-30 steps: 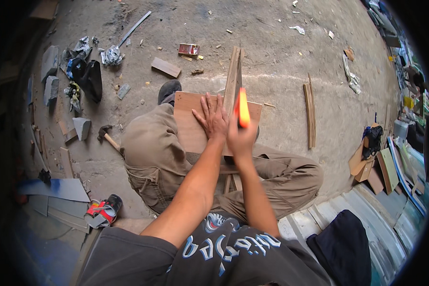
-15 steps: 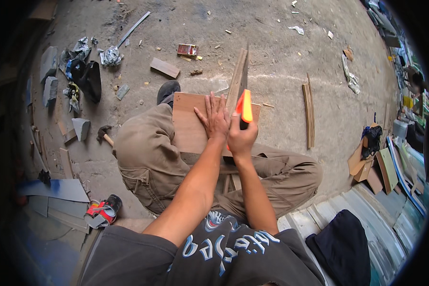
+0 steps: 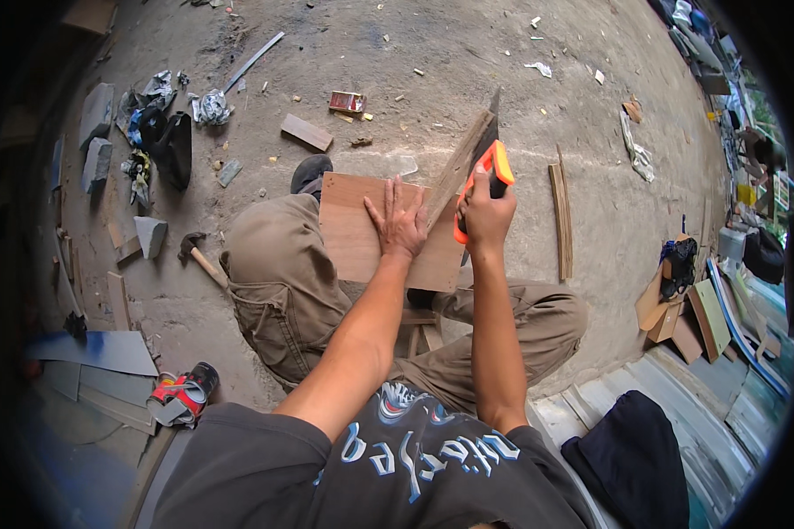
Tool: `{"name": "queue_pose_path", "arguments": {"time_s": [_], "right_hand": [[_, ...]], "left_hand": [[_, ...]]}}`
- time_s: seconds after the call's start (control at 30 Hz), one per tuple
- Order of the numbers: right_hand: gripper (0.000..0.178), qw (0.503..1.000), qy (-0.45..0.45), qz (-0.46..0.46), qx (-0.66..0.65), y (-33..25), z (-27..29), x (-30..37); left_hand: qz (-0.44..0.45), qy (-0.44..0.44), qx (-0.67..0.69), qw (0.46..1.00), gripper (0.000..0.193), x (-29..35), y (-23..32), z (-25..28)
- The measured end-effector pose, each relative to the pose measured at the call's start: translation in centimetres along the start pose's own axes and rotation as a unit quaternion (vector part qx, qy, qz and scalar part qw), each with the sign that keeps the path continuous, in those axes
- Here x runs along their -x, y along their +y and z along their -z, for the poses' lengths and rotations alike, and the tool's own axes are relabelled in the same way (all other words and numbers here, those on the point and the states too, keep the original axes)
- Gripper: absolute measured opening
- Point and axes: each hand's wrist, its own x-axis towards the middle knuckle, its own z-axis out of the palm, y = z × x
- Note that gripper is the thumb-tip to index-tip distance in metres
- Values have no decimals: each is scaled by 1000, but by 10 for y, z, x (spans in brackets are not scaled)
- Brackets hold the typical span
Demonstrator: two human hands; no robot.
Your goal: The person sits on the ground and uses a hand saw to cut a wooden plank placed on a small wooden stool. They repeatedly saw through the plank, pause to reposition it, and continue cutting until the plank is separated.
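Observation:
My left hand lies flat with its fingers spread on a brown plywood board, pressing it down. Its thumb side is beside a narrow wooden strip that slants away to the far right past the board's edge. My right hand is closed around the orange and black handle of a hand saw. The dark blade points away from me, alongside the strip's right side; where it meets the wood is hard to make out. Below the board, between my bent legs, shows part of a wooden support.
A hammer lies beside my left knee, near crushed red cans. Ahead are a wood block and a small red box. Long wooden strips lie at right; a dark cloth sits near right.
The saw and my right hand have swung to the right, and the wooden strip slants further right than before. My left hand stays flat on the board.

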Motion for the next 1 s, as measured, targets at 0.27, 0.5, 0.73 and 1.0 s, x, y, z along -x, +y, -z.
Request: {"name": "queue_pose_path", "arguments": {"time_s": [0.27, 0.5, 0.73, 1.0], "right_hand": [[17, 982, -64, 22, -176, 1, 42, 51], [22, 975, -77, 56, -201, -68, 67, 93], [37, 943, 60, 241, -220, -176, 118, 40], [24, 943, 103, 297, -112, -85, 114, 70]], "left_hand": [[-89, 37, 183, 978, 52, 10, 6, 11], [55, -180, 432, 882, 31, 2, 30, 76], [-48, -118, 195, 972, 41, 62, 40, 116], [-145, 130, 161, 968, 47, 69, 91, 159]]}}
